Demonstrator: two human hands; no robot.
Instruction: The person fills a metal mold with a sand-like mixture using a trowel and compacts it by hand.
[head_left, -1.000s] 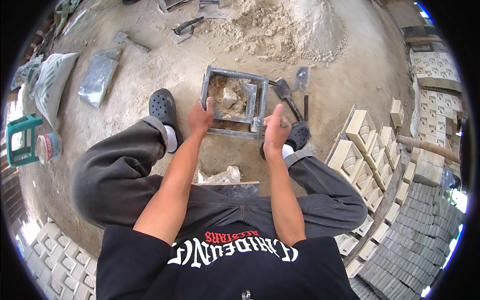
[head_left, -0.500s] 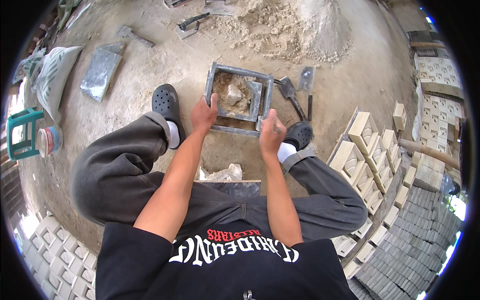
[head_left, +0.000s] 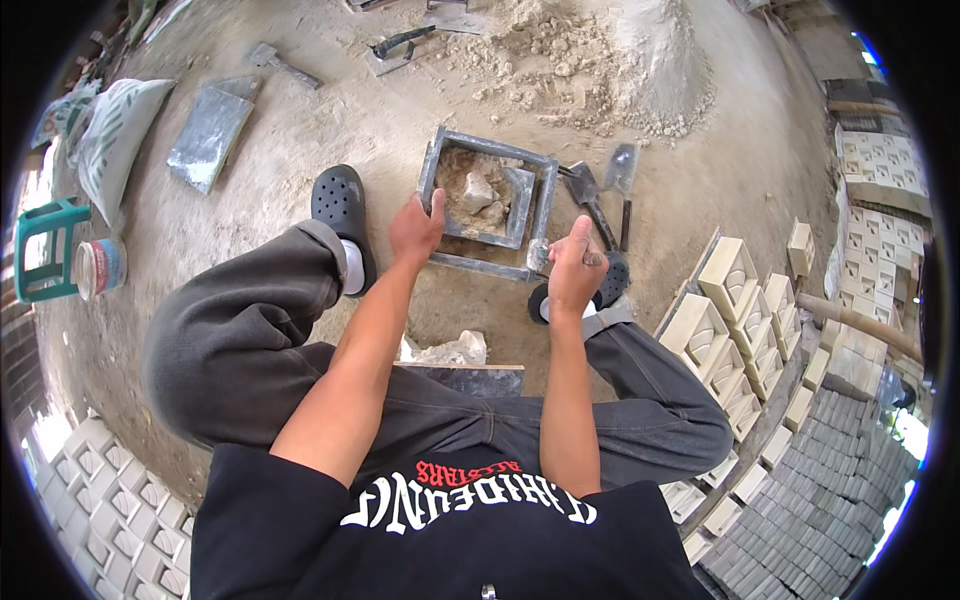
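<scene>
A grey rectangular mould frame [head_left: 548, 200] stands on the ground between my feet. Inside it are a smaller angled grey piece [head_left: 520, 205], loose sandy material and a pale lump [head_left: 478, 191]. My left hand [head_left: 415, 232] is closed on the frame's left side, thumb along the top edge. Just off the near right corner, my right hand [head_left: 577, 272] is curled with its thumb raised; what its fingers hold is hidden. A pale, block-like piece [head_left: 538, 254] lies between that hand and the corner; I cannot tell whether it belongs to the frame or to something held.
Right of the frame lie a trowel-like tool [head_left: 583, 187] and another flat-bladed tool [head_left: 622, 170]. Beyond is a sandy heap [head_left: 655, 70]. Cast blocks [head_left: 728, 268] stand at the right; a flat plate [head_left: 210, 135], hammer [head_left: 283, 65], bucket [head_left: 100, 268] and green stool [head_left: 50, 245] are left.
My right hand has moved a little right, away from the frame's near right corner. The left hand stays on the frame's left side. The whole view has shifted slightly.
</scene>
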